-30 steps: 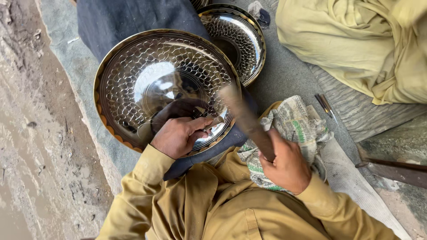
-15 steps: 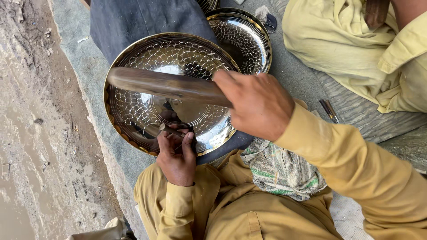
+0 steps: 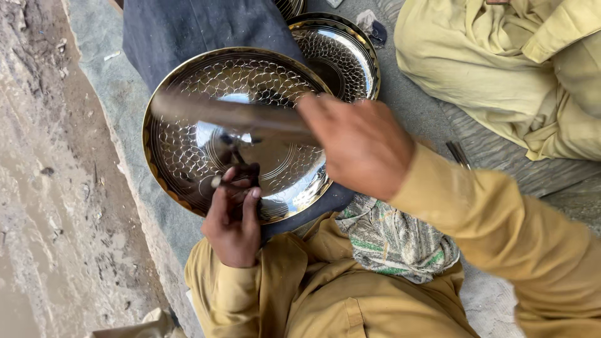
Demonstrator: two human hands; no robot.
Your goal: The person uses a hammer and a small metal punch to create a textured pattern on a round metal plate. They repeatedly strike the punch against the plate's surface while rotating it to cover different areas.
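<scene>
The large metal tray (image 3: 206,156) rests on a cloth-covered lap (image 3: 188,31), with a second tray (image 3: 341,53) behind it to the right, partly tucked under its rim. The left hand (image 3: 233,219) sits at the tray's near edge, pinching a small punch (image 3: 228,181) against the tray's surface; the right hand (image 3: 360,147) is above the tray's right side, its hammer (image 3: 231,112) (blurred) crossing over the tray. A patterned cloth (image 3: 394,241) lies on the near right.

Soft daylight, tray (image 3: 188,150) glare, right hand (image 3: 360,147) motion-blurred.

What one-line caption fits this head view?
Left hand steadies a thin punch on a patterned metal tray while the right hand swings a blurred hammer.
</scene>
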